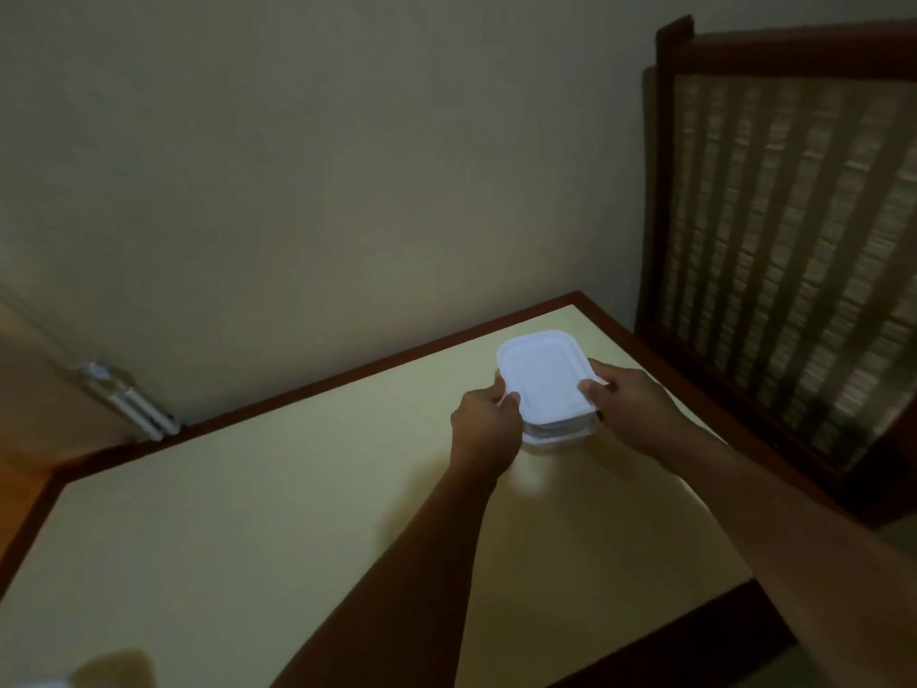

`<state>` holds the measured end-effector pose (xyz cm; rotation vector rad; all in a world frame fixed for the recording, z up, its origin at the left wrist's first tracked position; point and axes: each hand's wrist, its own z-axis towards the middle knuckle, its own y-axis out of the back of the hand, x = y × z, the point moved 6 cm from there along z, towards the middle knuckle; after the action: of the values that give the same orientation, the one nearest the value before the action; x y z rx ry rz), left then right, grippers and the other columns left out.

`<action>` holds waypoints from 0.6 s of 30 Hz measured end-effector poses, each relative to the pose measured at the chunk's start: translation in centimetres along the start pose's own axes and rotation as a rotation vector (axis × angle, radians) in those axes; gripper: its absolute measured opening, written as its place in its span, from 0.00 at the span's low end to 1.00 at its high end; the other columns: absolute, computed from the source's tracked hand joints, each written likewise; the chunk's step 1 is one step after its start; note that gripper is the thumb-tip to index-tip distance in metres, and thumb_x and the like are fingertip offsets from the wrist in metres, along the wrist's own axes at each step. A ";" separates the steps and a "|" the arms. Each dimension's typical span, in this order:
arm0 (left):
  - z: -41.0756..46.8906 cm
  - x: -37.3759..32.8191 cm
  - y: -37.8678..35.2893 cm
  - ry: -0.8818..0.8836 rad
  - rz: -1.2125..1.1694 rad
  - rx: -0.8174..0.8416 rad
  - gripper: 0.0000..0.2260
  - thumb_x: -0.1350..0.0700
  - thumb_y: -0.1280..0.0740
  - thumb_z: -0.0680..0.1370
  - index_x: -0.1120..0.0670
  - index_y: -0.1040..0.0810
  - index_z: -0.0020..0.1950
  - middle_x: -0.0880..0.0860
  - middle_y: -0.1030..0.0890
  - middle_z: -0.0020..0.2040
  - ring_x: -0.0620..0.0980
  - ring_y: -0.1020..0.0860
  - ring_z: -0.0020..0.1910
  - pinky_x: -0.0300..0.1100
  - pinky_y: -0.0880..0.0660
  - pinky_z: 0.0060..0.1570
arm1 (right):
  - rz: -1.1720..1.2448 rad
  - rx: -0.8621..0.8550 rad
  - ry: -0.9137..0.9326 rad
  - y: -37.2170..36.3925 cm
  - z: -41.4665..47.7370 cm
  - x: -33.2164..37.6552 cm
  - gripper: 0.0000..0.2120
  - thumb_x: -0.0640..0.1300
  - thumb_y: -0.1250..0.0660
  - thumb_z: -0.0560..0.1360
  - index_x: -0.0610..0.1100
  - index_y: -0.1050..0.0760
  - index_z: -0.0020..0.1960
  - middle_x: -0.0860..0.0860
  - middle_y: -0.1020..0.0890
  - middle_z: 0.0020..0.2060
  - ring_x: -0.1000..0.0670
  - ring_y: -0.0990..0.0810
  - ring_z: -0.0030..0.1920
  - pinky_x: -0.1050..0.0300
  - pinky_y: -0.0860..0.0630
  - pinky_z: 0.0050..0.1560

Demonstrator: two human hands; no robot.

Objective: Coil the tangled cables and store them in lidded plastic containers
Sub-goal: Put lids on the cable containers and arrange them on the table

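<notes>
**Two hands, one lidded stack**

One white lid (543, 369) tops a stack of plastic containers (556, 432); their number is unclear. The left hand (484, 419) and right hand (630, 404) curl round opposite sides, thumbs on the lid. The table (248, 513) lies beneath the fingers.

Between the fingers (501, 389) of the left hand (489, 419) and those of the right hand (627, 397), a white lid (543, 374) is seen over a clear, colourless container (556, 432). Below the fingers the table (248, 513) is shown in pale cream-yellow, edged in dark red-brown. Right of them, a panel (794, 240) (dark brown frame) is striped in tan weave and dark bars.
</notes>
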<state>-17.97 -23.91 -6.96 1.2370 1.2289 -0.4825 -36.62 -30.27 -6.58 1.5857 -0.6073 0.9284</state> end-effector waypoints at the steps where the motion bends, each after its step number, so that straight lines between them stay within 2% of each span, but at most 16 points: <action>1: 1.5 -0.4 -0.6 0.004 -0.010 -0.004 0.21 0.48 0.35 0.82 0.55 0.24 0.73 0.57 0.17 0.62 0.56 0.16 0.55 0.54 0.19 0.60 | 0.002 -0.007 0.002 0.4 1.7 -0.1 0.21 0.51 0.41 0.85 0.48 0.31 0.77 0.46 0.22 0.68 0.45 0.22 0.65 0.49 0.23 0.62; 6: 8.6 -2.4 -2.9 0.051 -0.131 -0.013 0.19 0.49 0.33 0.81 0.56 0.21 0.70 0.57 0.15 0.56 0.57 0.15 0.51 0.54 0.17 0.54 | 0.011 0.001 0.048 2.2 9.6 0.2 0.18 0.45 0.40 0.84 0.45 0.27 0.73 0.45 0.21 0.65 0.46 0.23 0.62 0.50 0.26 0.64; 10: 13.1 -3.4 -4.0 0.083 -0.192 -0.033 0.17 0.51 0.31 0.80 0.55 0.19 0.67 0.57 0.16 0.55 0.61 0.16 0.53 0.56 0.17 0.54 | -0.036 0.002 0.052 2.6 15.0 0.0 0.17 0.45 0.40 0.84 0.47 0.25 0.71 0.48 0.20 0.54 0.45 0.22 0.52 0.53 0.26 0.55; 13: 15.3 -4.3 -4.5 0.094 -0.190 -0.035 0.15 0.52 0.32 0.81 0.56 0.19 0.65 0.58 0.16 0.54 0.61 0.16 0.51 0.56 0.17 0.53 | -0.063 -0.013 0.034 2.6 17.9 -0.1 0.15 0.45 0.40 0.84 0.45 0.22 0.67 0.47 0.18 0.51 0.44 0.21 0.50 0.51 0.24 0.53; 16: 16.9 -4.8 -4.8 0.101 -0.240 -0.028 0.20 0.49 0.31 0.73 0.56 0.17 0.62 0.58 0.16 0.52 0.63 0.16 0.52 0.58 0.18 0.56 | -0.040 -0.010 -0.012 2.7 19.4 0.0 0.16 0.45 0.40 0.83 0.44 0.21 0.67 0.45 0.18 0.52 0.43 0.19 0.51 0.48 0.23 0.57; 18: 17.8 -4.9 -5.1 0.119 -0.259 -0.005 0.14 0.51 0.30 0.75 0.55 0.16 0.58 0.56 0.16 0.50 0.63 0.15 0.51 0.58 0.18 0.57 | -0.007 -0.004 -0.035 2.9 20.0 0.1 0.16 0.45 0.40 0.84 0.45 0.22 0.68 0.45 0.18 0.54 0.44 0.20 0.51 0.47 0.23 0.59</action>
<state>-16.16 -42.97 -7.46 1.1199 1.5004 -0.5998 -34.04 -50.31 -5.77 1.6019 -0.6267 0.8952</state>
